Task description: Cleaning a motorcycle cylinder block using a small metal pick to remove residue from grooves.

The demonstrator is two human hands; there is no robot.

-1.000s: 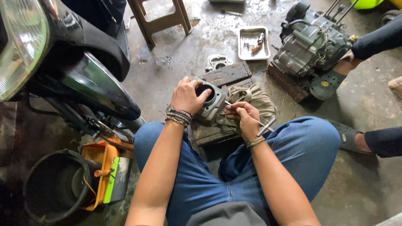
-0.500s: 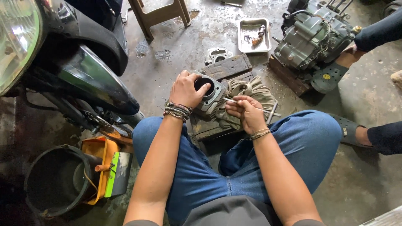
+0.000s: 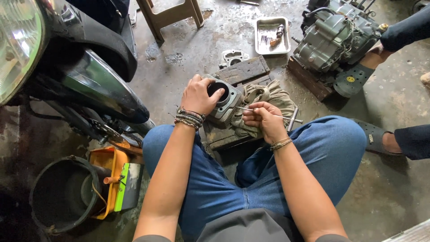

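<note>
A grey cast-metal engine cylinder, blocky with a round dark bore, was seen resting on a rough, oil-stained wooden block on the wet concrete floor. The left hand was laid over the cylinder's near-left side, fingers curled around its wall and the thumb hooked at the rim of the bore, so the part was gripped firmly. The right hand was held just to the right of the cylinder, its fingers pinched together on a thin, bright steel T-handle tool; the slim shaft was pointed left toward the cylinder's flank, and the short crossbar stood out past the knuckles on the right. Whether the tip touched the cylinder could not be told. A crumpled olive-brown rag was bunched under and behind the right hand, just beside the cylinder. Beaded bracelets were worn on both wrists, and blue denim covered the knees below. Farther back, a shallow rectangular metal tray holding small parts was set on the floor, and a bulky grey engine block sat to its right. A glossy dark motorcycle fender curved at the left, above a black bucket.
</note>
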